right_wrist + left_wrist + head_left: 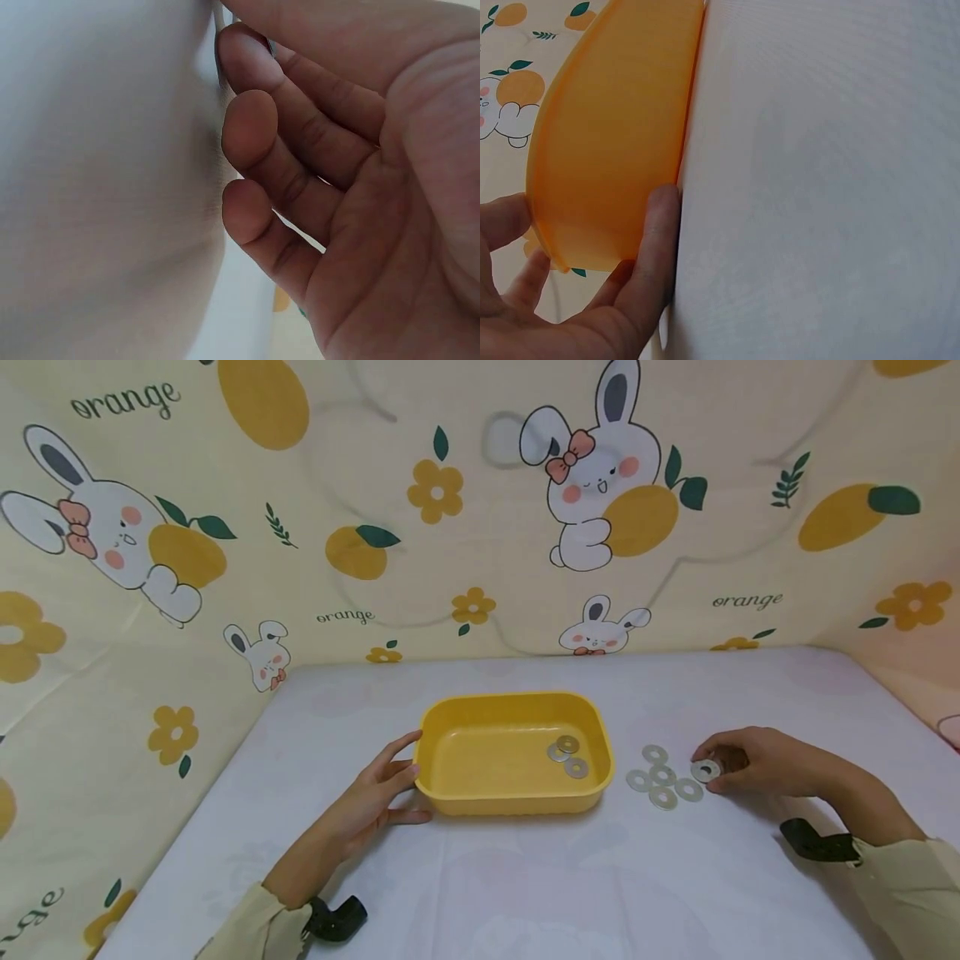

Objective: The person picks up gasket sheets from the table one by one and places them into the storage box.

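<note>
A shallow yellow plastic tray (487,804) with rounded corners stands on the table. My left hand (365,806) holds its left end, fingers at the rim and thumb low along the front side; the left wrist view shows these digits against the tray's outer wall (615,135). Three flat metal washers (576,768) lie inside the tray, towards its right end. To the right of the tray, several more washers (663,797) lie in a loose overlapping cluster. Just right of them my right hand (780,767) pinches a washer (702,774) between thumb and fingers, low over the table.
A white cloth (517,885) covers the table. Behind and to the sides rises a cream curtain (480,552) printed with rabbits, oranges and flowers. Each wrist carries a black strapped device, the left one (337,920) close above the cloth.
</note>
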{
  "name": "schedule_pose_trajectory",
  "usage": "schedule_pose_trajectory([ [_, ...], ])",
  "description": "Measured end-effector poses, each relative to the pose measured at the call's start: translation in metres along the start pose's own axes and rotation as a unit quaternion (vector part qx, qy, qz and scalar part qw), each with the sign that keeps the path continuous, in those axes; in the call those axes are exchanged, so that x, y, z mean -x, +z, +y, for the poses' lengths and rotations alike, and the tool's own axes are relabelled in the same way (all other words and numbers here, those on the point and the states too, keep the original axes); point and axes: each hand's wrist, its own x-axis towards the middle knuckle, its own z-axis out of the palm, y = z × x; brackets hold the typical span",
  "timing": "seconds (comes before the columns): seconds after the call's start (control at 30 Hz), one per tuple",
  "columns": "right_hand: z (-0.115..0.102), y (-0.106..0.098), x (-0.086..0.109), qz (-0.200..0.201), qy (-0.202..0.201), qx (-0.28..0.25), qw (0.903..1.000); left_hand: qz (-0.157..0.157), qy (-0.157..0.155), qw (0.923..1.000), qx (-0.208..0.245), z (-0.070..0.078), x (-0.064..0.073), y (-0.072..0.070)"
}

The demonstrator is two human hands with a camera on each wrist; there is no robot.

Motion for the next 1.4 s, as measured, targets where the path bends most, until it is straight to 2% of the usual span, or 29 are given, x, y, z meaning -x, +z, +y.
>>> schedule_pose_trajectory([
  [0.3,0.0,0.0,0.001,0.007,0.004,0.008,0.9999,-0.007,0.003,1.0,0.002,-0.001,0.0,-0.001],
  [0.6,0.0,-0.002,0.003,0.053,-0.008,0.017,0.9984,0.0,0.0,1.0,-0.001,-0.001,0.0,0.0],
  [0.8,-0.001,-0.004,0.006,0.089,-0.033,0.011,0.9954,-0.008,0.002,1.0,-0.005,-0.001,0.0,-0.001],
  [1.03,-0.012,-0.004,0.003,0.099,-0.055,-0.001,0.9936,-0.028,0.013,0.9995,-0.005,-0.003,0.002,-0.004],
  [1.4,-0.028,-0.009,-0.001,0.101,-0.012,-0.013,0.9947,-0.018,0.007,0.9998,-0.005,-0.001,-0.001,-0.003],
])
